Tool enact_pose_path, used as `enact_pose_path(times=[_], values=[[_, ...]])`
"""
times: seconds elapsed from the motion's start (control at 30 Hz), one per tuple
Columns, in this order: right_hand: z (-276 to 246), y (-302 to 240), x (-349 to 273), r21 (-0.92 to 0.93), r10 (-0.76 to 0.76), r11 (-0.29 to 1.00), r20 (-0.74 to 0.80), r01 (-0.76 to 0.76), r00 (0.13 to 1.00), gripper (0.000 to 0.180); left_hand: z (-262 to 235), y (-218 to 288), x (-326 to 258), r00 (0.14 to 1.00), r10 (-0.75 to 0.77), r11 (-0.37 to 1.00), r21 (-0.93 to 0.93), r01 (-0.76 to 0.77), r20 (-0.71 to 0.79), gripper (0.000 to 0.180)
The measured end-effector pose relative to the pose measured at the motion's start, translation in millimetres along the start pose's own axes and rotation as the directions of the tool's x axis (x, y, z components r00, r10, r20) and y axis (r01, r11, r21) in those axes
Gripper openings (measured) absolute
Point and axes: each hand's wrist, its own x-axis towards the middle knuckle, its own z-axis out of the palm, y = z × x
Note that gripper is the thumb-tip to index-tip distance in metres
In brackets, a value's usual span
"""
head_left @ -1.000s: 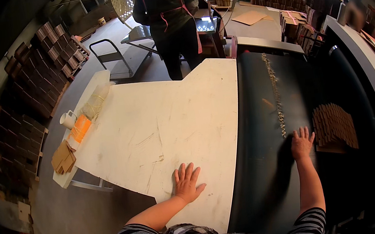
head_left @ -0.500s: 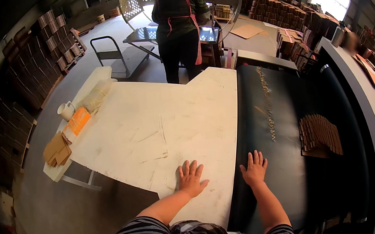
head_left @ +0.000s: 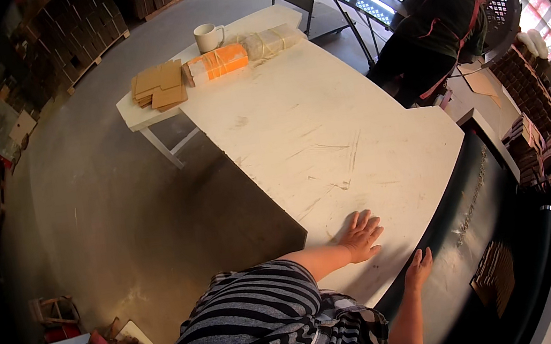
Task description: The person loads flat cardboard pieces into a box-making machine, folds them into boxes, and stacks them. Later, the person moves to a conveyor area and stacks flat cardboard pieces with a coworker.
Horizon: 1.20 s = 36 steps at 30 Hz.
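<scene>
My left hand (head_left: 361, 237) lies palm down on the white tabletop (head_left: 309, 160), fingers spread and holding nothing. Over the dark green conveyor belt (head_left: 440, 289) beside the table, my right hand (head_left: 418, 269) is open with its fingers stretched out. Whether it touches the belt I cannot tell. A row of brown cardboard pieces (head_left: 493, 276) stands packed together on the belt, to the right of that hand. Farther along the belt runs a thin line of small tan scraps (head_left: 472, 204).
At the table's far left are flat cardboard pieces (head_left: 159, 84), an orange-and-white wrapped bundle (head_left: 221, 63), a clear-wrapped roll (head_left: 271, 41) and a white mug (head_left: 208, 38). Beyond the table a person (head_left: 433, 37) bends near a folding table. Cardboard stacks (head_left: 74, 31) line the floor behind.
My view has swung to the left, so the table and belt sit farther right. The person beyond the table has bent over. Both my hands remain empty.
</scene>
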Motion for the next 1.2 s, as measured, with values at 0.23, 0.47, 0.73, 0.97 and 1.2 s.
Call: enact_pose_path(times=[0.23, 0.47, 0.73, 0.97, 1.2], values=[[17.5, -89.6, -73.4, 0.026, -0.328, 0.944, 0.211, 0.330, 0.921, 0.045, -5.2, -6.4, 1.2, 1.000, -0.010, 0.998, -0.055, 0.009, -0.025, 0.059], [-19.3, -82.1, -129.8, -0.090, -0.206, 0.969, 0.224, 0.231, 0.952, 0.044, -15.6, -7.6, -7.8, 0.999, -0.020, 0.999, -0.038, 0.019, -0.026, 0.061], [-36.7, -90.8, -224.5, -0.082, 0.002, 0.997, 0.120, 0.008, 0.993, 0.044, 8.6, -24.4, 0.7, 0.984, 0.076, 0.997, 0.032, -0.072, -0.160, 0.058], [-47.4, -89.9, -232.8, -0.058, -0.109, 0.992, 0.072, 0.114, 0.991, 0.043, 21.4, -63.4, 10.4, 0.997, 0.009, 0.998, 0.057, -0.004, -0.074, 0.054], [-73.4, -65.3, -232.8, 0.086, 0.008, 0.996, -0.074, -0.002, 0.997, 0.036, -5.6, 81.8, 88.9, 0.991, 0.124, 0.713, -0.689, -0.128, -0.055, 0.055]])
